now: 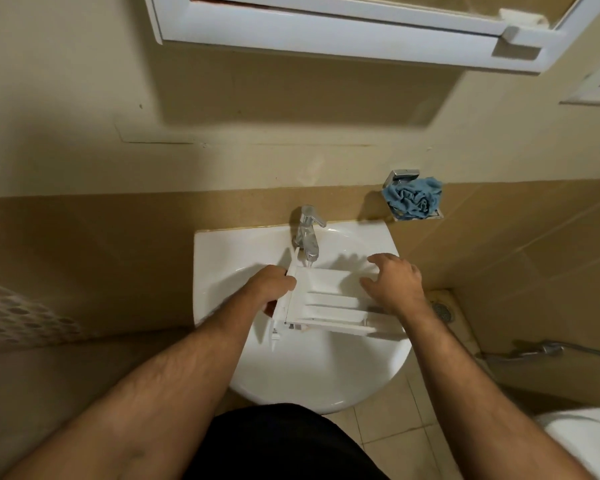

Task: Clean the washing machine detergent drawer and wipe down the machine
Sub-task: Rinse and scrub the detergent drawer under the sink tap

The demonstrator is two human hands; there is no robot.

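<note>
Over the sink (219,258), the left hand (274,285) grips the drawer (326,299) by its left end, fingers curled around the front panel. Drawer lies across the basin, compartments up, just below the tap (307,233). Water flow cannot be confirmed. The right hand (394,284) hovers at the drawer's right end, fingers spread and released, holding nothing. A blue cloth (413,199) sits in the wall holder, far right. Judgement: drawer removed, rinsing stage; machine wipe-down remains.

drawer (329,299) in sink (219,251), under tap (307,233); cloth (414,199) behind right
</note>
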